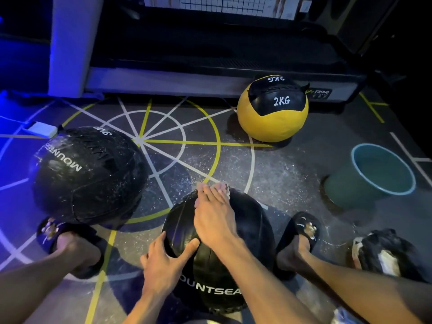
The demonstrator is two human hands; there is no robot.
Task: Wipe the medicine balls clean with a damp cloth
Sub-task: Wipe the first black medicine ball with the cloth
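right hand [216,220] flat, pressing cloth [223,187] onto ball [247,232].

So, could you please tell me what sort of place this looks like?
Most likely a gym: medicine balls, such as the yellow 2KG ball, lie on a dark floor painted with training lines, and what looks like a treadmill stands behind them.
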